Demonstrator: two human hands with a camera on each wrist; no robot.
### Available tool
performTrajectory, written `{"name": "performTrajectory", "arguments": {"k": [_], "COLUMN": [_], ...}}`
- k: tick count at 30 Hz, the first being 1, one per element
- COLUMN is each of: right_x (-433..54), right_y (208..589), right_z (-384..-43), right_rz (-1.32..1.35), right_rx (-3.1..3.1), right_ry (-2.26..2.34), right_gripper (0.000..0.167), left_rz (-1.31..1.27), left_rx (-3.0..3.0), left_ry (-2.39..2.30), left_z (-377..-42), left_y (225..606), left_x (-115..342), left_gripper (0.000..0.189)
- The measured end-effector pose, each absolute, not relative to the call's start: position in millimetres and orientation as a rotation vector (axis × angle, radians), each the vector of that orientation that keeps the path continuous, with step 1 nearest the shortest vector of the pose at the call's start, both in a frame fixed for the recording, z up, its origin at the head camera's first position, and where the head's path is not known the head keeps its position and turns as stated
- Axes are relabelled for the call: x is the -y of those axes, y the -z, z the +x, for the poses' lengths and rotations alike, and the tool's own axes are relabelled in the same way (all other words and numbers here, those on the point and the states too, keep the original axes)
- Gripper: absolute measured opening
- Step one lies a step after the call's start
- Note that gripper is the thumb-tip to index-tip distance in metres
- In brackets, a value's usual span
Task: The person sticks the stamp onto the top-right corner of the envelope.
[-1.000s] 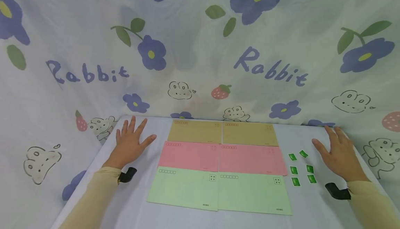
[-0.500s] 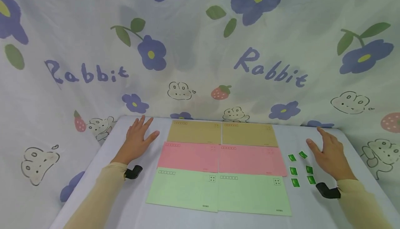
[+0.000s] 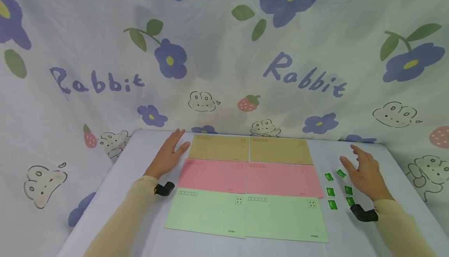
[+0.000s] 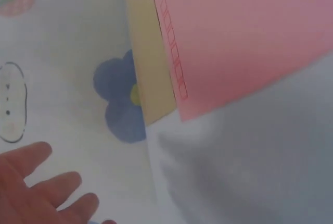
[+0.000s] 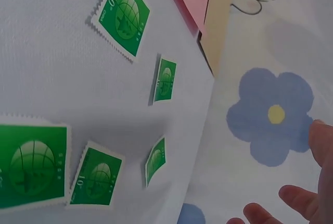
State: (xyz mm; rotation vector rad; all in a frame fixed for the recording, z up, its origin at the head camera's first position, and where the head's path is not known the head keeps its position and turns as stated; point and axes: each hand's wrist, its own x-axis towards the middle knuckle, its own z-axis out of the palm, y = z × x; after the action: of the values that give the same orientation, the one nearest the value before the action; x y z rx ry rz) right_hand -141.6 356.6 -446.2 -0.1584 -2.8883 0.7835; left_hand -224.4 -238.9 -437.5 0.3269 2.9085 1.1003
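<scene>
My left hand (image 3: 169,155) is beside the left ends of a brown envelope (image 3: 221,148) and a pink envelope (image 3: 214,176), its fingers extended and holding nothing. To the right, my right hand (image 3: 365,173) hovers close to several small green postage stamps (image 3: 330,191), fingers relaxed with nothing in them. In the right wrist view each stamp (image 5: 125,15) has a perforated white edge and a globe print. A second brown envelope (image 3: 280,150) and a second pink envelope (image 3: 284,180) lie alongside the first ones. Two light green envelopes (image 3: 205,212) form the front row.
A white cloth covers the table (image 3: 140,226). Behind it hangs a curtain (image 3: 217,54) printed with flowers, rabbits and the word Rabbit. A black wrist camera (image 3: 165,189) sits on the left wrist, another black camera (image 3: 364,213) on the right.
My left hand has moved right toward the envelopes, its fingers drawing closer together. My right hand has moved left toward the stamps. Envelopes and stamps stay in place.
</scene>
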Motion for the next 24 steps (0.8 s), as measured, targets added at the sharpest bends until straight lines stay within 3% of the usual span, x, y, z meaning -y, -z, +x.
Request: {"name": "performTrajectory", "arguments": {"k": [24], "right_x": [-351.7], "right_y": [457.7], "right_z": [-144.4], "right_rz": [0.005], "right_rx": [2.911], "right_ry": [-0.898], "right_gripper": [0.063], "left_rz": [0.13], "left_rx": [-2.715], "left_ry": [-1.369], "left_z": [-247.4], "left_y": [462.8], "left_x": [196.9], "left_gripper": [0.069]}}
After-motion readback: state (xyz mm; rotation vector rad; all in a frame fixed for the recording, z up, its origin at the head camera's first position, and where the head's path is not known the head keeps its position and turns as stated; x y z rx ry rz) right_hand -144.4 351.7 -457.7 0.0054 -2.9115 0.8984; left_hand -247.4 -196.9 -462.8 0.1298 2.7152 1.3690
